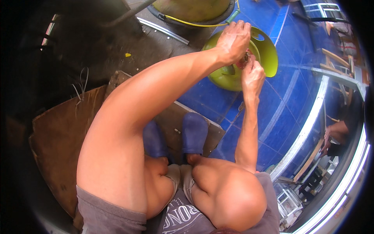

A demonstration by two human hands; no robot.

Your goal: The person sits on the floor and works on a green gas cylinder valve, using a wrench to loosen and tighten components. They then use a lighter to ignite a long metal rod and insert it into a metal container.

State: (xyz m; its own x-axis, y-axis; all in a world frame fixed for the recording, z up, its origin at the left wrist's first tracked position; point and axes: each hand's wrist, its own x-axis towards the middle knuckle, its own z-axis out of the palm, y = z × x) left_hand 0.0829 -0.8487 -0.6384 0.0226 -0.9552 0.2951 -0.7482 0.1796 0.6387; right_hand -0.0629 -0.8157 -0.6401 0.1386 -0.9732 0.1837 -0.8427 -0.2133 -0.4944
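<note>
Both my hands meet over a lime-green, round-bodied vessel (226,84) with a raised collar pierced by an oval hand hole; it resembles a gas cylinder. My left hand (235,41) reaches across from the far side, its fingers bent down and partly hidden by the back of the hand. Below it, my right hand (252,76) pinches at a small reddish piece (244,61) with dark and shiny parts, lying between the two hands within the collar. Fingers and wrist cover most of that piece, so its kind is unclear.
Behind the vessel stands an olive-yellow bucket (193,9) with a yellow handle. Blue tiles (269,128) spread to the right, beside a white metal frame (307,130). A brown board (66,136) leans at left. At the right edge, another person's hand (326,140) shows.
</note>
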